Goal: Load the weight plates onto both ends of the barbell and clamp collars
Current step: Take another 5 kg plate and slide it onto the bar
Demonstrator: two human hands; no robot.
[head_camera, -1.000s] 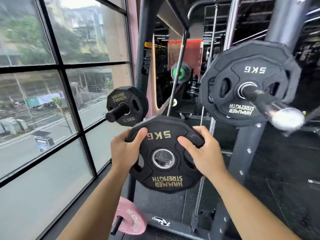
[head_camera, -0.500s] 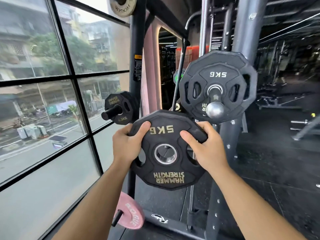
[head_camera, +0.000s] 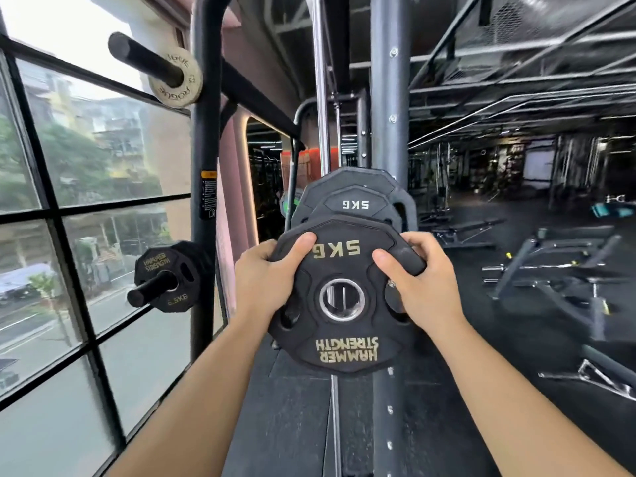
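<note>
We hold a black weight plate (head_camera: pixel 344 349) upright in front of us with both hands, its gold "5KG" and "HAMMER STRENGTH" lettering upside down. Our left hand (head_camera: pixel 265 273) is clamped on the plate's upper left edge, thumb lying across the face beside the lettering and fingers wrapped behind the rim. Our right hand (head_camera: pixel 423 287) grips the upper right edge the same way, thumb on the face and fingers curled over the rim.

Through the plate's steel-ringed centre hole we see only bright vertical streaks, and we cannot tell what they are. Just behind, partly covered by our plate, sits a second black plate (head_camera: pixel 354 201) marked "5KG", in front of a grey rack post (head_camera: pixel 389 98); we cannot tell if the two plates touch.

To the left, a dark upright (head_camera: pixel 203 149) carries a peg with another black plate (head_camera: pixel 172 280), and higher up a peg with a small tan plate (head_camera: pixel 177 80). Beyond it stands a large window (head_camera: pixel 69 235). Far right, benches (head_camera: pixel 550 270) stand on the dark floor (head_camera: pixel 292 425).
</note>
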